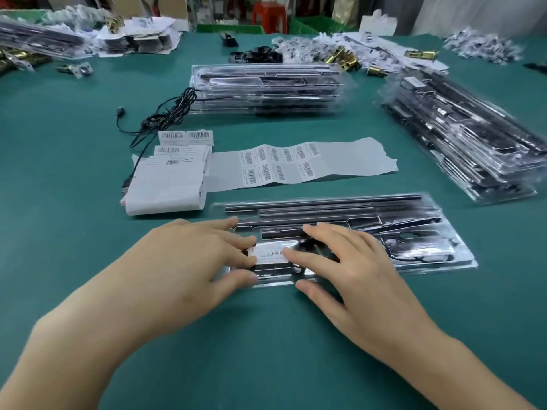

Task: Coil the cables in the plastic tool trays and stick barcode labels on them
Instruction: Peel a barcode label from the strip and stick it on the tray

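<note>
The barcode label [270, 253] was being stuck on the tray [461, 261], my left grip [189, 255] and right grip [349, 267] pressing it flat-fingered, clasping nothing; next, I judged, firm smoothing outward.

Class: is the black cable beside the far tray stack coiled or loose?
Loose: the black cable sprawls in untidy loops over the green table, one plug end trailing out to the left.

One wide-angle camera, worn on the head, looks forward and down across the green surface [74, 187]. The left hand [189, 255] and right hand [340, 261] lie nearest the lens, low in frame. The surface's far edge runs along the top.
</note>
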A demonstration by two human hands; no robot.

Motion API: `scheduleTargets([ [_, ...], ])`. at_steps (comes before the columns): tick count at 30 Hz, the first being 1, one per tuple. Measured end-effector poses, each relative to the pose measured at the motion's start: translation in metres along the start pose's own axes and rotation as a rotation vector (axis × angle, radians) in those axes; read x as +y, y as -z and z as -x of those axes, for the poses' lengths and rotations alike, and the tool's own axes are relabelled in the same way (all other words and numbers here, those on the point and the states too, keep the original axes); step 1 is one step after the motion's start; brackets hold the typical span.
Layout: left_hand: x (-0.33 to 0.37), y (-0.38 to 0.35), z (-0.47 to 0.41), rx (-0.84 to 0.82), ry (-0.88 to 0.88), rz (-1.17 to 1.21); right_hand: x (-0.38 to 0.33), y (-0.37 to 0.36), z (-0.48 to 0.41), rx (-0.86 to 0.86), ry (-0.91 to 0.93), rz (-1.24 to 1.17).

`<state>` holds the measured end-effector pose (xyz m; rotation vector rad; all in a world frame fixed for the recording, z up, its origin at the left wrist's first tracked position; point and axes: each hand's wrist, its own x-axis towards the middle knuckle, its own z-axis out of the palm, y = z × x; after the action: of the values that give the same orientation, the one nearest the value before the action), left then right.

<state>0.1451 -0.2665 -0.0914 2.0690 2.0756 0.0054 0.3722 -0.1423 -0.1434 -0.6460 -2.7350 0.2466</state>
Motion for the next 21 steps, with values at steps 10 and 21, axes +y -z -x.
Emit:
scheduleTargets([
  [10, -0.008, -0.019, -0.028, 0.212, -0.191, 0.044, 0.102, 0.051, -0.048, -0.312, -0.41, 0.185],
  [21, -0.032, -0.033, -0.033, 0.398, -0.028, 0.191, 0.116, 0.073, -0.06, -0.433, -0.42, -0.037],
])
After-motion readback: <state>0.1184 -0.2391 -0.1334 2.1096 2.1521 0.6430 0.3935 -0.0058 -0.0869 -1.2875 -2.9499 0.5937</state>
